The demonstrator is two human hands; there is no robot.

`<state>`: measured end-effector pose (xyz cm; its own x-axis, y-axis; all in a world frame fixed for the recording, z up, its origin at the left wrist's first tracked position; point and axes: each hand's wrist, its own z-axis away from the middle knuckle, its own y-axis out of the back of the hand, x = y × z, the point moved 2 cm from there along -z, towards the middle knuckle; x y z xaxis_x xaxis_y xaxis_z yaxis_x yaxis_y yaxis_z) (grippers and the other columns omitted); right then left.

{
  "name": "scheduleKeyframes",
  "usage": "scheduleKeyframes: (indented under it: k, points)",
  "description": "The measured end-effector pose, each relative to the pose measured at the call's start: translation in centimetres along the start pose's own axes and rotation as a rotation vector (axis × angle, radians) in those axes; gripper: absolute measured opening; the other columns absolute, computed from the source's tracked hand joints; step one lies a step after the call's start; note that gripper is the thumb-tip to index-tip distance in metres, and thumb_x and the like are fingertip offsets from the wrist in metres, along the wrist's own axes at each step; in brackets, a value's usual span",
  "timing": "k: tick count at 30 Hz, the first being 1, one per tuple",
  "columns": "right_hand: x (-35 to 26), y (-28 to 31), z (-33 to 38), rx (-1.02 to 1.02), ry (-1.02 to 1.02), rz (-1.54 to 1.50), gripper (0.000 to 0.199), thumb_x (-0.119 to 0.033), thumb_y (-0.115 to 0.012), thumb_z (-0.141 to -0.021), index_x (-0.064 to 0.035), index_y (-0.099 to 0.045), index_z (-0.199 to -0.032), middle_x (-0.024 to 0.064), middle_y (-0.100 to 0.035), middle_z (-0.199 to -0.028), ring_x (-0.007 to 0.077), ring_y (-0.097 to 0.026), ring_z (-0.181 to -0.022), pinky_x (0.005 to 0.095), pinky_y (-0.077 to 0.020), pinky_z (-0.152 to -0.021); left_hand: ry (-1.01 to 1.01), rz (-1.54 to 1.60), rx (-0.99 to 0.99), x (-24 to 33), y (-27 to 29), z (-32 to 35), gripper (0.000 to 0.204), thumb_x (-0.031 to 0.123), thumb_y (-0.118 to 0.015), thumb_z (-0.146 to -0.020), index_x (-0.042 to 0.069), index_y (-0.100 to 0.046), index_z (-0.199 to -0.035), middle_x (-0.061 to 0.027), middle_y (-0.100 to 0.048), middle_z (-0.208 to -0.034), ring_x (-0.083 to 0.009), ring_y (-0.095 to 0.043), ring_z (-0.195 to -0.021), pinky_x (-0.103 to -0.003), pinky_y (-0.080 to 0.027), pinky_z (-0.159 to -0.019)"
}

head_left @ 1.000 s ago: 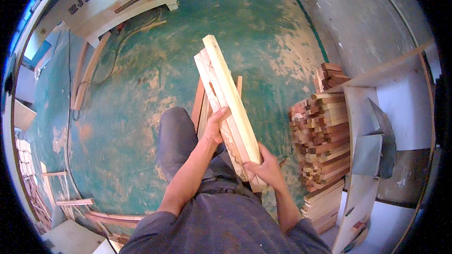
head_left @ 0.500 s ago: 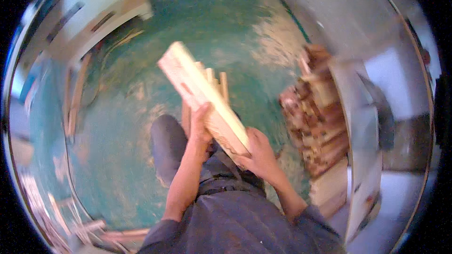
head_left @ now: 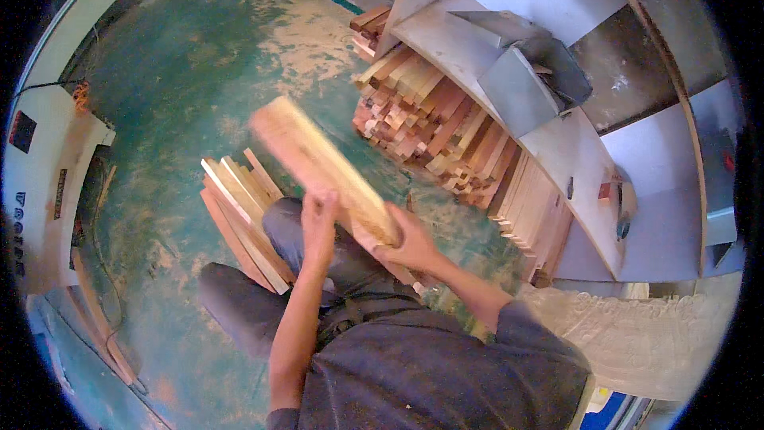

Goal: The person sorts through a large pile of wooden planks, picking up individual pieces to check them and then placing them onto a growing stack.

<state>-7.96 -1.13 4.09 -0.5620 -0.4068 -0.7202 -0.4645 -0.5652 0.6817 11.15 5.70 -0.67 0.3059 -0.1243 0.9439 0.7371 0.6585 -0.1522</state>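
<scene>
Both my hands hold a bundle of pale wooden planks (head_left: 314,158), tilted with its far end up and to the left, blurred by motion. My left hand (head_left: 318,219) grips its left side near the lower end. My right hand (head_left: 410,243) clasps the lower end from the right. Under the bundle, my grey-trousered legs are in view. A few more wooden slats (head_left: 239,211) lie on the green floor beside my left leg.
A big stack of cut wooden pieces (head_left: 434,123) lies against a grey-white machine table (head_left: 573,159) on the right. A white machine (head_left: 48,191) with a cable stands at the left. Sawdust covers the green floor (head_left: 199,56).
My view has swung to the right, bringing the wood stack and machine table toward the centre. The plank bundle has tipped from nearly straight ahead to pointing up-left, with both hands still on it.
</scene>
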Motion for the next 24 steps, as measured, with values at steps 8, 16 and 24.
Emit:
scheduleKeyframes:
  k: [8,16,24]
  points:
    - [6.6,4.9,6.7,0.487,-0.394,-0.064,0.087,-0.032,-0.079,-0.068,0.0014,-0.041,-0.138,0.0232,-0.056,-0.125,0.0320,-0.056,-0.113,0.0399,-0.0464,-0.094,-0.032,-0.153,-0.002,-5.4,1.9,0.1,0.067,0.014,-0.070,-0.086,-0.009,-0.035,-0.138,-0.0191,-0.055,-0.129,-0.0234,-0.060,-0.106,-0.034,-0.051,-0.089]
    - [14.1,8.3,-1.1,0.770,-0.478,0.174,0.081,-0.040,-0.073,-0.072,0.0037,-0.045,-0.135,0.0260,-0.057,-0.123,0.0359,-0.056,-0.114,0.0395,-0.0432,-0.096,-0.082,-0.380,-0.029,-5.0,2.3,0.1,0.033,0.009,-0.067,-0.084,-0.001,-0.057,-0.114,-0.0132,-0.069,-0.094,-0.0168,-0.065,-0.077,-0.031,-0.053,-0.069]
    - [14.8,14.1,-17.6,0.741,-0.607,0.052,0.086,-0.061,-0.060,-0.077,0.0043,-0.048,-0.132,0.0292,-0.050,-0.132,0.0375,-0.051,-0.122,0.0426,-0.0380,-0.102,-0.210,-0.464,0.045,-4.1,2.3,1.1,0.027,0.008,-0.065,-0.084,0.000,-0.058,-0.109,-0.0162,-0.069,-0.082,-0.0227,-0.069,-0.074,-0.032,-0.053,-0.065]
